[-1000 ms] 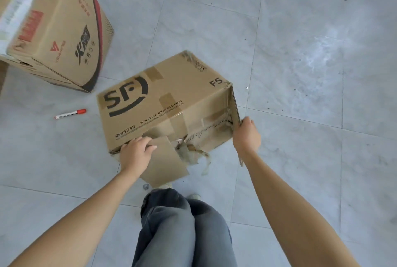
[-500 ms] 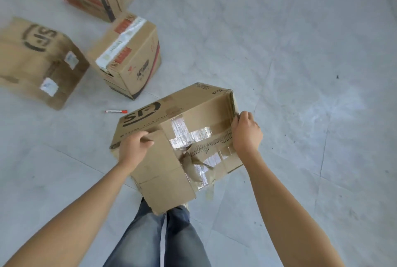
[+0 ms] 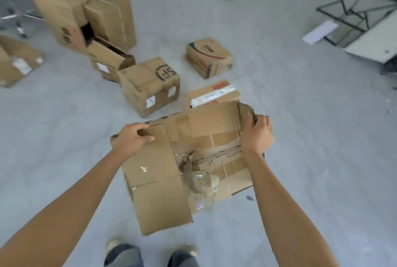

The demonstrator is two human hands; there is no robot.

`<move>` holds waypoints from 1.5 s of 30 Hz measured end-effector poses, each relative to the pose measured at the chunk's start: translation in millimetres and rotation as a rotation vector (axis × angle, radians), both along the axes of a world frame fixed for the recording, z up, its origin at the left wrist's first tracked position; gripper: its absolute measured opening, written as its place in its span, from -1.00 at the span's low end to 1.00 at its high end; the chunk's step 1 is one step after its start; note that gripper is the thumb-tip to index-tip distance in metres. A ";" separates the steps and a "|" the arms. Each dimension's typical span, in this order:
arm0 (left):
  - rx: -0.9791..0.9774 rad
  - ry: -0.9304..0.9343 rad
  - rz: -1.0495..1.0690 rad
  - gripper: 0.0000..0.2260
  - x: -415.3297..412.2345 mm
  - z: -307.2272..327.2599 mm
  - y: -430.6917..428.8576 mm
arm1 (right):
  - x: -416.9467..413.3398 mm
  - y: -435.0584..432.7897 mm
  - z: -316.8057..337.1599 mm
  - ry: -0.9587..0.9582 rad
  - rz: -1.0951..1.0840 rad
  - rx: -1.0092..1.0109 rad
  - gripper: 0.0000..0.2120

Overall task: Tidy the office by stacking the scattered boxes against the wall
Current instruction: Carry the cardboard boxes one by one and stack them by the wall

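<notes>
The person holds one cardboard box [image 3: 199,137] off the floor [image 3: 300,159], in front of the body, in the middle of the view. The left hand [image 3: 133,140] grips its edge at nine o'clock, with the fingers curled over the cardboard. The right hand [image 3: 257,135] grips the torn corner at three o'clock, with the fingers wrapped round the edge. The box is damaged: a loose flap [image 3: 163,206] hangs toward six o'clock, above the shoes [image 3: 113,247], and torn tape [image 3: 202,183] hangs just beside the flap.

The other boxes lie scattered on the floor. Seen from the held box, a box with a white and red label [image 3: 214,93] is at twelve o'clock, partly hidden behind it. A box with the SF mark [image 3: 150,88] is at eleven o'clock, and a box with a red stripe [image 3: 208,57] is farther off at twelve. A blurred group of open boxes [image 3: 86,21] is at ten o'clock. A black metal frame [image 3: 352,8] lies at two o'clock.

I judge that the step in hand is the carrying of this box to the stacking place. No wall shows, so I cannot tell where that place is. The next move calls for a firm grip on both sides, because the torn side looks weak. It also needs a path round the boxes ahead and care that the hanging flap does not catch the feet.
</notes>
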State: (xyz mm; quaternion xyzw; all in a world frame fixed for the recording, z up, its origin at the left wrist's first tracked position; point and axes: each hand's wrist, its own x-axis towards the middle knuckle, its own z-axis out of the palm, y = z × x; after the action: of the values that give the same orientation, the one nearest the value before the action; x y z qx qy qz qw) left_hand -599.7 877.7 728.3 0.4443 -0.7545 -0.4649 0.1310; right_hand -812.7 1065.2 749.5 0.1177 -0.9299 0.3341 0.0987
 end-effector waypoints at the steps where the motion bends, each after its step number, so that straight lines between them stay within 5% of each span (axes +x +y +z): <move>1: 0.003 0.009 0.042 -0.62 19.1 4.7 -14.2 | 10.6 -21.5 5.0 0.006 0.042 -0.009 -0.64; 17: -0.190 0.188 0.587 -0.66 300.0 77.8 -194.1 | 226.0 -329.9 97.5 0.186 0.589 -0.153 -0.62; 34: -0.288 0.146 1.072 -0.71 416.7 97.2 -320.8 | 336.1 -593.5 122.1 0.269 1.117 -0.110 -0.60; 40: -0.307 0.016 1.206 -0.68 449.7 89.5 -364.3 | 400.2 -691.9 88.8 0.242 1.440 0.028 -0.71; 45: -0.255 -0.070 1.418 -0.68 496.3 70.8 -362.7 | 474.0 -733.4 67.0 0.220 1.600 0.090 -0.58</move>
State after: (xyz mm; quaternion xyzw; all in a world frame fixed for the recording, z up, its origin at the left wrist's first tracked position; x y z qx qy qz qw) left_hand -103.4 515.0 799.1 0.8230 -0.3368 -0.1620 0.4278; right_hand -338.7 331.8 816.5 0.7837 -0.5613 0.2524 -0.0842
